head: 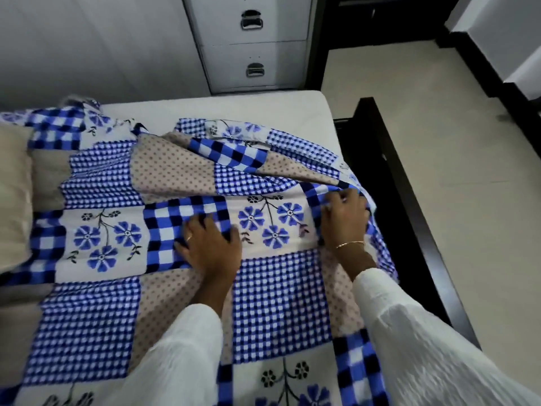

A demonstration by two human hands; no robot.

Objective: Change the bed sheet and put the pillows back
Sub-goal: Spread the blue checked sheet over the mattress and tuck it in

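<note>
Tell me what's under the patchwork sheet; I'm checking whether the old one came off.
Beyond the patchwork sheet, at the far corner, a bare white mattress shows. Elsewhere the sheet and both hands cover the bed, so what lies beneath there cannot be seen.

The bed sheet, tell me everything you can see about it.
The bed sheet is soft cloth in blue-and-white checks, blue flower panels and beige dotted squares. It lies rumpled over the mattress, whose far corner is bare. A fold bunches toward the far right. The left hand presses flat on it; the right hand grips the fold near the edge.
</note>
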